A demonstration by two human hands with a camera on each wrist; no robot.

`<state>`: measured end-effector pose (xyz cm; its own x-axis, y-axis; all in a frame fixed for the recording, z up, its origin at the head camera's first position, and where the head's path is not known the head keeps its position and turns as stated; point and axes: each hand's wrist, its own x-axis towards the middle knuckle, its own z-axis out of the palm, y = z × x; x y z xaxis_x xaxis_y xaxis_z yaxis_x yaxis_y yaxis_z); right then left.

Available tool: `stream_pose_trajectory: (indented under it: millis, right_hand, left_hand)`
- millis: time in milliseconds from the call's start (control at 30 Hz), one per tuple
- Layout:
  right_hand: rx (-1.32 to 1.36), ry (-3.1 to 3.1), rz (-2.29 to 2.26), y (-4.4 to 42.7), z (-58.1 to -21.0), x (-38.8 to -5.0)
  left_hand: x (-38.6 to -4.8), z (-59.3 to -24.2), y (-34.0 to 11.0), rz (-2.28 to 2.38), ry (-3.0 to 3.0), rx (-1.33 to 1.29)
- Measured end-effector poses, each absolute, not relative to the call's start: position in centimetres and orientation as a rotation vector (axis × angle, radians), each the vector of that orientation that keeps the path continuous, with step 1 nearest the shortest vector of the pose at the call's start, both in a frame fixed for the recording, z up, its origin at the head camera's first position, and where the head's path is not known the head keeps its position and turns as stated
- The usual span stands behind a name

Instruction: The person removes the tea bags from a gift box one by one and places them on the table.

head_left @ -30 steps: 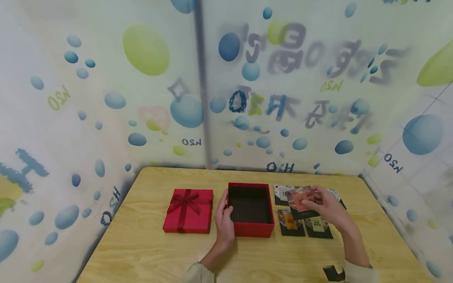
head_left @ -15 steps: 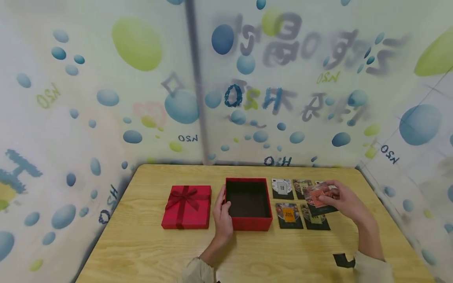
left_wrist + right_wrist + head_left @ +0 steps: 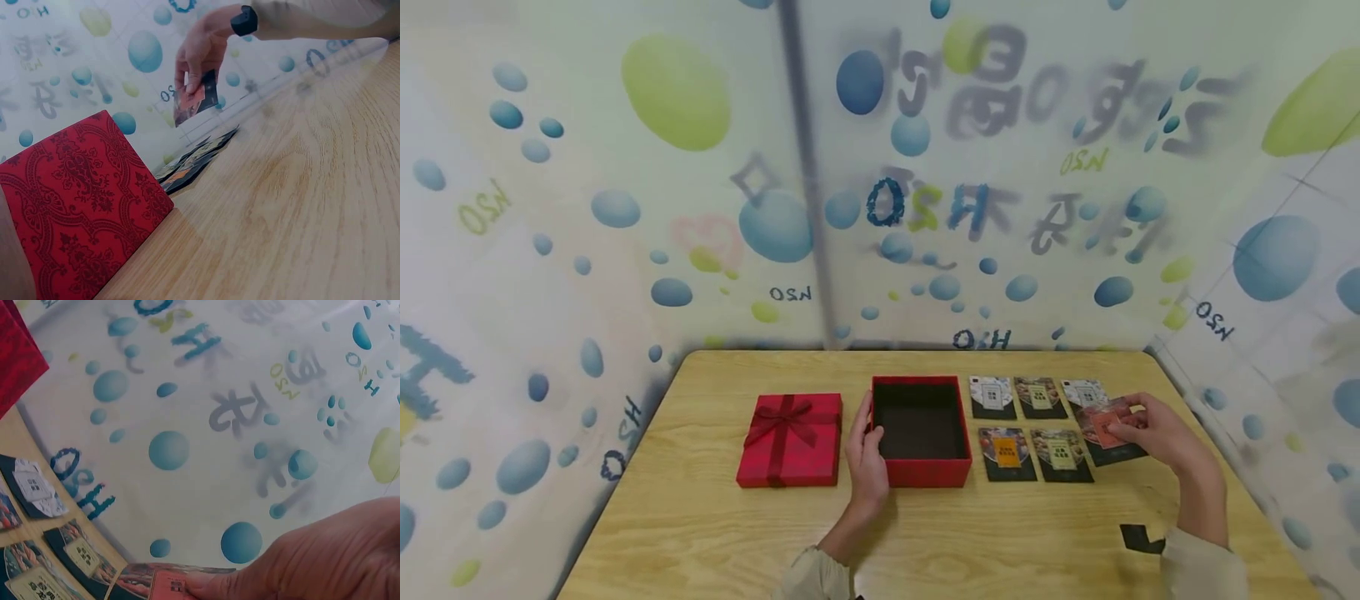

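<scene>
In the head view my right hand (image 3: 1168, 433) pinches a dark flat packet with an orange-red label (image 3: 1108, 428) between thumb and fingers. It is held over the right end of two rows of packets, partly covering a white-patterned packet (image 3: 1081, 390). The left wrist view shows the same packet (image 3: 195, 100) tilted above the table. My left hand (image 3: 867, 467) rests along the left wall of a red box (image 3: 925, 474), fingers straight and thumb near its rim. The box has a dark interior and stands without a lid.
A red lid with a ribbon bow (image 3: 790, 446) lies left of the box. Right of the box lie several packets, among them an orange-labelled one (image 3: 1007, 454) and a green-labelled one (image 3: 1063, 457). A patterned wall (image 3: 925, 275) rises behind the wooden table (image 3: 700, 533).
My right hand has moved right with the packet, uncovering packets beneath it. The left hand stays at the box. The head view has shifted slightly.
</scene>
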<state>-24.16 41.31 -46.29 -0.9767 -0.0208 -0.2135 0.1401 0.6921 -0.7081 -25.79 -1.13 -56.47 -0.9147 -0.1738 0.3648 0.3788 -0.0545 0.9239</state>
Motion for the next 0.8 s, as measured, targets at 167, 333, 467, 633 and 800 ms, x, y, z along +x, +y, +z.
stream_pose_trajectory:
  millis: [167, 333, 467, 633, 800]
  right_hand:
    - [0.125, 2.719, -1.095, 42.0, -46.7, -24.4]
    - [0.173, 2.704, -1.032, 42.4, -47.0, -24.7]
    - [0.199, 2.684, -1.006, 42.4, -47.6, -25.0]
    - [0.308, 2.68, -0.907, 42.6, -48.4, -25.3]
    - [0.341, 2.678, -0.801, 43.0, -49.1, -25.6]
  left_hand:
    - [-26.0, -56.3, -1.2, -2.014, -1.844, -0.219]
    - [-26.2, -56.1, -1.3, -1.993, -1.839, -0.219]
    - [-26.3, -56.2, -1.3, -1.987, -1.832, -0.221]
    - [-26.3, -56.0, -1.3, -1.992, -1.827, -0.228]
    - [-26.5, -56.0, -1.2, -1.982, -1.804, -0.232]
